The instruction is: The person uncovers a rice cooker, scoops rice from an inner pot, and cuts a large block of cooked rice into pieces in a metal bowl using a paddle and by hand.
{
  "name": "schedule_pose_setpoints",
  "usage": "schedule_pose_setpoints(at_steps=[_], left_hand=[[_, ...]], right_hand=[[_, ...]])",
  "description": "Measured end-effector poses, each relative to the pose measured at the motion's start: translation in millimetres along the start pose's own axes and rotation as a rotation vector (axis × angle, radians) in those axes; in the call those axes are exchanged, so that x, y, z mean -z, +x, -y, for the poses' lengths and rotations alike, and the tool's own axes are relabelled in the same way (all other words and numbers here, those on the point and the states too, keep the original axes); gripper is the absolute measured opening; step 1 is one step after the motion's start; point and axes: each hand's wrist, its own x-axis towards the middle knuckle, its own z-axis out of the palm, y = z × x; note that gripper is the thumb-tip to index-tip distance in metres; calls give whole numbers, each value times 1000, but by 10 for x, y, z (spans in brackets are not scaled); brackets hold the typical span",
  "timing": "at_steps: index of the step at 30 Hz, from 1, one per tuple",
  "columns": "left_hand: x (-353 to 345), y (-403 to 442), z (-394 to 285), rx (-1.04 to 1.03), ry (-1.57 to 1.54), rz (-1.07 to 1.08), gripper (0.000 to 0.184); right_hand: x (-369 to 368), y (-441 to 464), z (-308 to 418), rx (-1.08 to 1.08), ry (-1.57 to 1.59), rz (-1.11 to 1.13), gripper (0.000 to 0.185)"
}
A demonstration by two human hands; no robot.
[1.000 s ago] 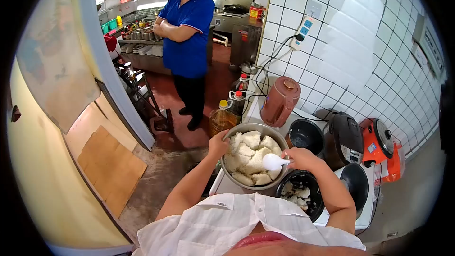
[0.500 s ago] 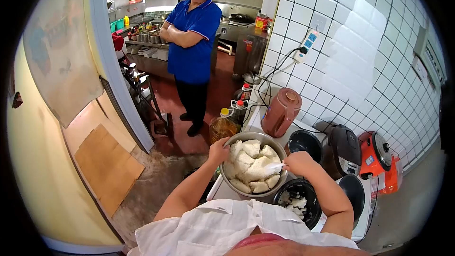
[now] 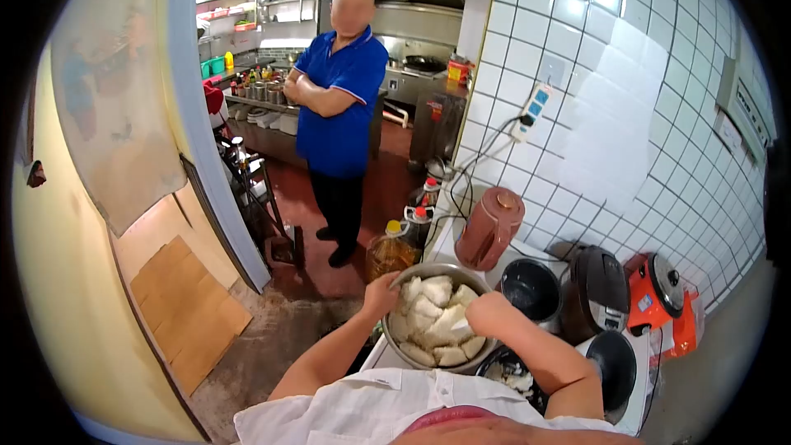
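My left hand point(image 3: 381, 297) is closed on the left rim of a round metal bowl point(image 3: 443, 269). The bowl holds large chunks of white cooked rice point(image 3: 422, 311). Over the bowl's right side, my right hand point(image 3: 493, 316) is wrapped round a white rice paddle point(image 3: 461, 329); its handle is hidden in the fingers. The paddle's blade is down among the rice. Just below my right forearm, partly covered by it, a black inner pot point(image 3: 537, 400) has loose rice lumps in it.
Around the white table point(image 3: 449, 241) stand a pinkish-brown jug point(image 3: 493, 227), black pots point(image 3: 530, 290), a dark rice cooker point(image 3: 595, 288) and an orange cooker point(image 3: 657, 290). Oil bottles point(image 3: 392, 251) stand beyond the bowl. A person in a blue shirt point(image 3: 342, 107) stands with folded arms near the doorway.
My right hand has moved left over the bowl, taking the paddle deeper into the rice. My left hand stays on the rim. The view has tilted slightly upward.
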Motion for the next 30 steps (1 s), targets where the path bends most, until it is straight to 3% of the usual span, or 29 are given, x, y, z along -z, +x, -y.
schedule_pose_setpoints(at_steps=[9, 13, 22, 30], left_hand=[[35, -29, -24, 20, -23, 34, 34], [-34, 2, 107, -71, -51, -30, 36], [-24, 14, 83, -3, -21, 4, 37], [-83, 46, 203, -43, -47, -17, 36]], right_hand=[[-104, 119, 24, 10, 36, 25, 14], [-168, 151, 36, 16, 46, -8, 14], [-154, 209, 42, -29, 65, 45, 14], [-343, 145, 82, -67, 122, -79, 11]])
